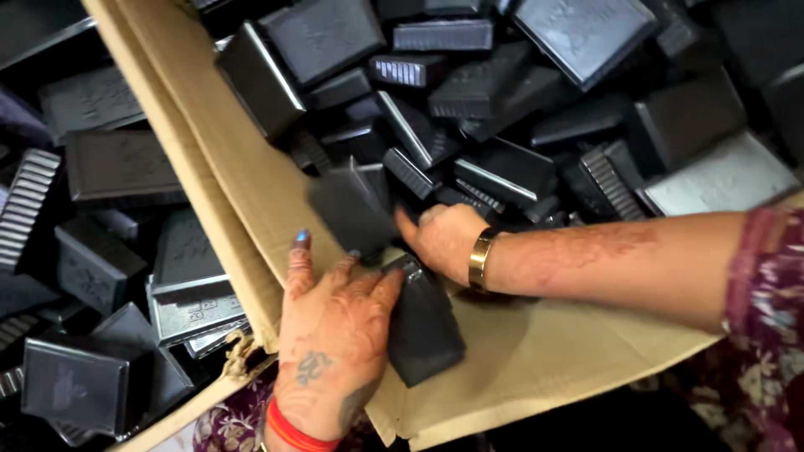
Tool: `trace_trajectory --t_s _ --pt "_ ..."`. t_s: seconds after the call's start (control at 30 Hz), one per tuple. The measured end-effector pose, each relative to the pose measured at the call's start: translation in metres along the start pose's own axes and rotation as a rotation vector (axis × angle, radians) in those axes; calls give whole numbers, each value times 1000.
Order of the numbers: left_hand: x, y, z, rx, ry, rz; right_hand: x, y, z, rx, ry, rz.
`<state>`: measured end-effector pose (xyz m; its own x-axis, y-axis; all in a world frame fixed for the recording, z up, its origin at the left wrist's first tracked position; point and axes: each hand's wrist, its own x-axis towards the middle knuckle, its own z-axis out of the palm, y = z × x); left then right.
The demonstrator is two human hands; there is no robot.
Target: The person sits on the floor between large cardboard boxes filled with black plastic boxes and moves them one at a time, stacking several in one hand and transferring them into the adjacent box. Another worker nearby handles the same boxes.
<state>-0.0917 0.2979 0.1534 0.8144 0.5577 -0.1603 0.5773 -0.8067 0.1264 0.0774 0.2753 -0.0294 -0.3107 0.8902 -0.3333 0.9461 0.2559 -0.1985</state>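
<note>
My left hand (331, 335), with a red bangle at the wrist, grips the left side of a black plastic box (427, 331) that rests on the cardboard box's near flap (536, 360). Its thumb points up along the cardboard wall. My right hand (444, 238), wearing a gold bangle, reaches in from the right just above that box. Its fingers pinch the edge of a blurred, flat black piece (352, 209), held tilted over the pile.
The open cardboard box (209, 159) is filled with several black plastic boxes and ribbed lids (469, 92). More black boxes (109, 167) lie piled outside it on the left. A grey lid (720, 180) sits at the right edge.
</note>
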Motion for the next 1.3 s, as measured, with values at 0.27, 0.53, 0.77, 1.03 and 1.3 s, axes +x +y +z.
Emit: trace_trajectory --t_s 0.27,0.53,0.77,1.03,1.3 --pt "-8 -6 11 38 -2 3 0 18 -61 128 -101 4" --pt "-4 -4 16 -168 238 -183 -54 54 -187 391 -325 81" --pt "-7 -9 0 -431 420 -137 -62 -28 -155 487 -387 -23" --pt "1 -5 -9 -102 -200 -46 -26 29 -110 443 118 -62" --pt "0 -3 -12 -98 -215 -89 6 24 -89 10 473 -436"
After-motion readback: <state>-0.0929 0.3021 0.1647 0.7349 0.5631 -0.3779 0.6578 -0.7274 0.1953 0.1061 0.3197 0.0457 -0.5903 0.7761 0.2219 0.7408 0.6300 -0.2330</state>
